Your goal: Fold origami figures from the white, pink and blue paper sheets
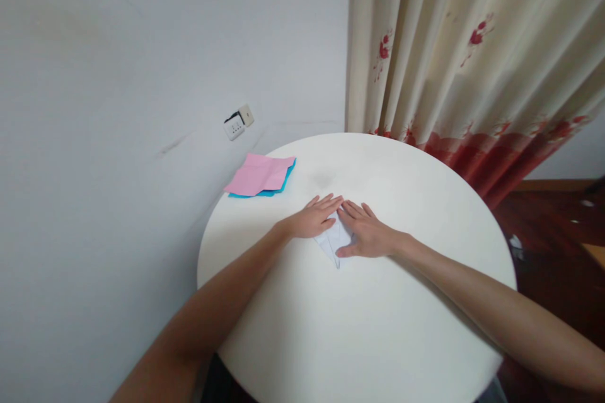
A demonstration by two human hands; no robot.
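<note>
A folded sheet of white paper (333, 242) lies on the round white table (359, 321), one pointed corner toward me and crease lines on its face. My left hand (316, 216) rests flat over its upper left part, fingers stretched out to the right. From the other side my right hand (366, 231) presses on the upper right part, fingers extended and the thumb apart on the paper. The fingertips of both hands meet near the paper's far edge. Much of the paper is hidden under the hands.
Pink paper (259, 175) lies on blue paper (289, 177) at the table's far left edge. A wall with a socket (234, 127) rises on the left. A cream curtain (425, 44) with red flowers hangs behind the table. Dark floor shows at the right.
</note>
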